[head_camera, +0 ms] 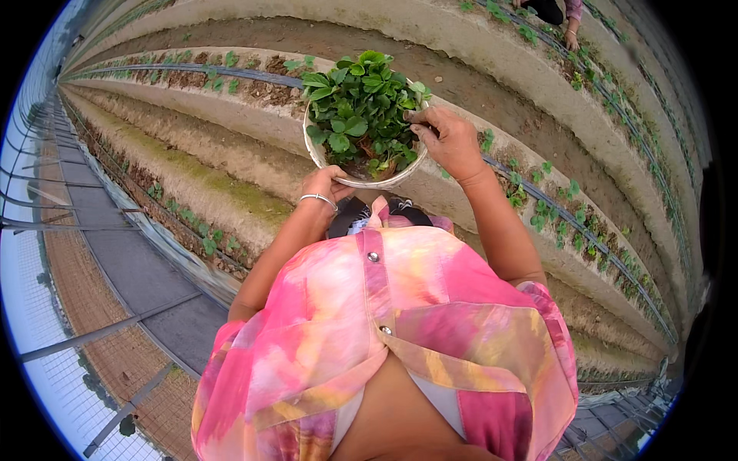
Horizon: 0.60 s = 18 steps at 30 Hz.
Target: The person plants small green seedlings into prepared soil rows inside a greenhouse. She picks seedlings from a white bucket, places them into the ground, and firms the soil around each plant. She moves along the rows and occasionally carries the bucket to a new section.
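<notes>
A round, pale basin (315,154) holds a heap of leafy strawberry seedlings (360,109), with some soil and roots showing near its front side. My left hand (328,187), with a bangle at the wrist, grips the basin's near left rim. At the basin's right side, my right hand (441,135) has thumb and forefinger pinched together at the edge of the leaves; whether a stem is between them cannot be told. The basin is in front of my body, above a raised bed.
Raised beds bear small plants (545,213) and dark drip lines (576,227). Furrows (501,86) run between them. Another person's hand (571,40) touches a bed at the upper right. Greenhouse framing (109,340) stands at the left.
</notes>
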Motion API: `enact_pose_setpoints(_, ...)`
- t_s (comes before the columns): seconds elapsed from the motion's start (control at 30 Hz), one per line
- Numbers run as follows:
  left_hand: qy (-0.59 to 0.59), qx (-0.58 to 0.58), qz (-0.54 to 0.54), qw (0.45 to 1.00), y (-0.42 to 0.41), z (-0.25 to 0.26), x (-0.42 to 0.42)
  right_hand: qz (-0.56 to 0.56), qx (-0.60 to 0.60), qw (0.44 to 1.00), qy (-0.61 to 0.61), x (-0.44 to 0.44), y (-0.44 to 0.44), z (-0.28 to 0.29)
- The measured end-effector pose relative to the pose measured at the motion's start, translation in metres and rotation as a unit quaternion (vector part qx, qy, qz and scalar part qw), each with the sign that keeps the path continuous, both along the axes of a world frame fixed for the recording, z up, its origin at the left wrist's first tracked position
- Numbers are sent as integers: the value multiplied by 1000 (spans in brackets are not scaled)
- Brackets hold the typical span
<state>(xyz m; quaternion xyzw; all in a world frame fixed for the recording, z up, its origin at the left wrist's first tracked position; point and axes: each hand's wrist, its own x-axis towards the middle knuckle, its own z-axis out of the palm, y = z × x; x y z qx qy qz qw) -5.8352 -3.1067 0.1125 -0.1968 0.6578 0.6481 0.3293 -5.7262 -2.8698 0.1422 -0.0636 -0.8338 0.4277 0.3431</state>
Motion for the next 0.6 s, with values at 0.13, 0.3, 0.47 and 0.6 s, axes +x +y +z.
enact_pose_setpoints(0.13, 20, 10, 39, 999, 1, 16, 2, 87, 188, 958, -200, -25, -44, 17)
enact_pose_setpoints(0.3, 43, 3, 87, 995, -3, 21, 4, 141, 295, 894, -307, -79, -83, -12)
enact_pose_setpoints(0.47, 47, 10, 147, 988, -25, 25, 0, 143, 278, 877, -364, -116, -125, -4)
enact_pose_setpoints(0.6, 57, 10, 157, 986, -32, 21, -3, 133, 283, 883, -350, -140, -131, -19)
